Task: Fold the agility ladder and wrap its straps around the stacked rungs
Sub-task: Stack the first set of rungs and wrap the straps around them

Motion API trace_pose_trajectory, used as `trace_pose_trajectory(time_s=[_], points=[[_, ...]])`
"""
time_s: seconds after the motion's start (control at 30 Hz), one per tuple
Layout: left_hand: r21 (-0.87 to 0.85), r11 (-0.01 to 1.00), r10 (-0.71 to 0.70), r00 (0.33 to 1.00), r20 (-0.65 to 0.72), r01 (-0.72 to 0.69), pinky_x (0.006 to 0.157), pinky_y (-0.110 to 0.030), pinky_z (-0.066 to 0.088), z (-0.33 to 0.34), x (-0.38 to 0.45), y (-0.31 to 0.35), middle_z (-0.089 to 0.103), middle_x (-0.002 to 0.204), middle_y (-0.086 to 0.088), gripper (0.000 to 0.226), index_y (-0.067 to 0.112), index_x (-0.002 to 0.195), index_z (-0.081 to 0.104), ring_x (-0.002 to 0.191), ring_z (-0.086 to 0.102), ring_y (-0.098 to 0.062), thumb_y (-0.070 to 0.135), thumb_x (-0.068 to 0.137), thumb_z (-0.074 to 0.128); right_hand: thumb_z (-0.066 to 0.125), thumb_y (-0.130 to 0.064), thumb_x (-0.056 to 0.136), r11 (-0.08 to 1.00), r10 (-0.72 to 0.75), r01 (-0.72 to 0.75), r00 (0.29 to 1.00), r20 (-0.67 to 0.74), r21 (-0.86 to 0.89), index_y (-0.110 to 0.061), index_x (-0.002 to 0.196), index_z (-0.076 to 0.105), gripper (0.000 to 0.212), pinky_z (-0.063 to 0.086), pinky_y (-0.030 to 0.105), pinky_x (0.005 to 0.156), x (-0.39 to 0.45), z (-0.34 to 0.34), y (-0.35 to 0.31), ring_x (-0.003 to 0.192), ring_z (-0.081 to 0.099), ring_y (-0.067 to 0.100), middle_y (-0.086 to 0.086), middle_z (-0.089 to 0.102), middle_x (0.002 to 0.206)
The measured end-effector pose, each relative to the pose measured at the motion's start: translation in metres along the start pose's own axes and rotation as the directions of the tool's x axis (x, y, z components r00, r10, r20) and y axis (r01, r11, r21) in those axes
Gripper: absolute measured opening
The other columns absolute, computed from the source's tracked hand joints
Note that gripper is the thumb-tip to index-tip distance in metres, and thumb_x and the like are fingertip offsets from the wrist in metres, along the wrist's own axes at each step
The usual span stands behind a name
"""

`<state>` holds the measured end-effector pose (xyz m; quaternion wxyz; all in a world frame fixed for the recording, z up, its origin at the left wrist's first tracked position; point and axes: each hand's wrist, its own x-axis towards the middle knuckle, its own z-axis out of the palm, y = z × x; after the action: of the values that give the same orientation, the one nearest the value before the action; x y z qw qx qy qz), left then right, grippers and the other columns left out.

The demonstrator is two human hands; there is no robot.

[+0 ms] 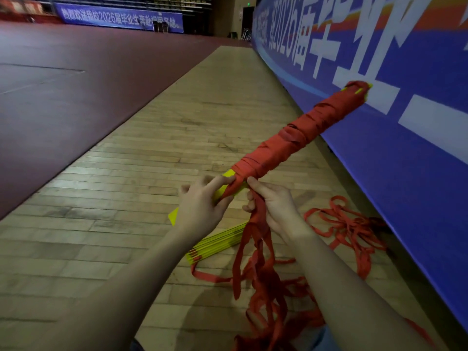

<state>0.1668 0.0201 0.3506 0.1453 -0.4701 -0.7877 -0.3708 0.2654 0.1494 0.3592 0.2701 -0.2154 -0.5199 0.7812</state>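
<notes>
Head view has my left hand [202,203] gripping the stacked rungs [298,133] and my right hand [274,206] pinching the straps [258,224] just below them; slack there risks unravelling the wraps.

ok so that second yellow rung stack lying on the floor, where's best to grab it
Probably across the middle of the yellow rung stack, coming down from above. It lies flat on the wooden floor, long and narrow, so a grip over its two long edges should keep the rungs together. Its near end has red straps trailing from it and its far end sits under the left hand, so the middle is the freest part.
</notes>
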Motion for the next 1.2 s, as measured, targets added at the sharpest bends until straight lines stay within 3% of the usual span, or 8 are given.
trace_pose_trajectory(time_s=[0.2, 0.33, 0.53, 0.63, 0.8, 0.97, 1.07, 1.2], points=[[0.159, 0.987, -0.019, 0.996, -0.087, 0.033, 0.077, -0.040, 0.032, 0.003, -0.005, 0.000, 0.060, 0.105, -0.004, 0.060, 0.028, 0.134, 0.047, 0.096, 0.058, -0.028, 0.033, 0.078, 0.067, 0.070, -0.024, 0.083, 0.995, 0.020, -0.018, 0.999, 0.026, -0.103, -0.003, 0.077, 0.065, 0.022, 0.048, 0.039, 0.065, 0.002, 0.003, 0.003, 0.045, 0.055, 0.016, 0.008, 0.061, 0.064], [0.206, 0.975, -0.071, 0.993, -0.091, 0.089, 0.082, -0.043, 0.030, 0.008, -0.005, 0.009, 0.060, 0.111, -0.011, 0.067, 0.010, 0.134, 0.048, 0.103, 0.056, -0.033, 0.029, 0.075, 0.075, 0.074, -0.022, 0.080, 0.998, -0.037, 0.032, 0.994, -0.099, -0.056, -0.004, 0.068, 0.063, 0.025, 0.047, 0.037, 0.066, 0.003, 0.006, 0.005, 0.040, 0.044, 0.013, 0.005, 0.054, 0.057], [0.043, 0.983, -0.184, 0.976, 0.114, 0.180, 0.096, -0.041, 0.032, 0.005, 0.002, 0.020, 0.052, 0.119, -0.004, 0.057, 0.021, 0.135, 0.044, 0.112, 0.050, -0.028, 0.040, 0.084, 0.062, 0.074, -0.013, 0.078, 0.993, -0.102, 0.090, 0.979, -0.176, -0.075, 0.002, 0.067, 0.061, 0.023, 0.039, 0.034, 0.059, 0.001, -0.002, -0.002, 0.038, 0.036, 0.012, 0.005, 0.049, 0.049], [0.118, 0.984, -0.165, 0.939, 0.301, 0.135, 0.098, -0.046, 0.038, -0.011, 0.015, 0.014, 0.056, 0.118, 0.001, 0.054, 0.027, 0.124, 0.042, 0.108, 0.055, -0.025, 0.051, 0.081, 0.062, 0.073, -0.011, 0.078, 0.993, -0.109, 0.097, 0.977, -0.181, -0.072, 0.002, 0.064, 0.061, 0.022, 0.039, 0.034, 0.059, -0.001, -0.003, -0.002, 0.037, 0.035, 0.012, 0.007, 0.049, 0.048], [-0.088, 0.969, -0.167, 0.871, 0.462, 0.233, 0.076, -0.047, 0.054, -0.026, 0.024, 0.006, 0.063, 0.097, -0.008, 0.050, 0.026, 0.112, 0.039, 0.084, 0.063, -0.027, 0.042, 0.077, 0.072, 0.076, -0.020, 0.076, 0.988, -0.102, 0.082, 0.984, -0.146, -0.134, -0.004, 0.058, 0.060, 0.028, 0.036, 0.040, 0.064, 0.000, -0.001, 0.005, 0.037, 0.039, 0.013, 0.010, 0.053, 0.049], [-0.079, 0.975, -0.179, 0.948, 0.263, 0.206, 0.068, -0.045, 0.052, -0.013, 0.009, 0.008, 0.060, 0.083, -0.005, 0.047, 0.024, 0.109, 0.042, 0.077, 0.060, -0.032, 0.042, 0.076, 0.070, 0.068, -0.022, 0.084, 0.976, -0.093, 0.082, 0.995, -0.042, -0.203, -0.003, 0.068, 0.067, 0.026, 0.042, 0.025, 0.047, -0.001, -0.005, 0.004, 0.046, 0.055, 0.018, 0.013, 0.064, 0.062], [-0.184, 0.959, -0.203, 0.974, 0.098, 0.218, 0.065, -0.045, 0.050, -0.008, 0.005, 0.009, 0.059, 0.078, -0.003, 0.049, 0.024, 0.108, 0.045, 0.075, 0.059, -0.032, 0.047, 0.070, 0.067, 0.059, -0.001, 0.087, 0.991, -0.061, 0.075, 0.991, 0.122, -0.112, 0.003, 0.089, 0.066, 0.008, 0.054, 0.024, 0.056, 0.000, -0.002, 0.001, 0.056, 0.065, 0.019, 0.012, 0.067, 0.072], [-0.221, 0.950, -0.232, 0.973, -0.020, 0.222, 0.061, -0.043, 0.049, -0.018, 0.011, 0.010, 0.058, 0.074, -0.004, 0.047, 0.022, 0.110, 0.045, 0.067, 0.058, -0.026, 0.039, 0.075, 0.072, 0.060, 0.002, 0.086, 0.979, -0.026, 0.056, 0.988, 0.151, -0.197, -0.002, 0.098, 0.067, 0.015, 0.054, 0.024, 0.059, 0.000, -0.004, 0.002, 0.064, 0.069, 0.021, 0.012, 0.071, 0.077]])
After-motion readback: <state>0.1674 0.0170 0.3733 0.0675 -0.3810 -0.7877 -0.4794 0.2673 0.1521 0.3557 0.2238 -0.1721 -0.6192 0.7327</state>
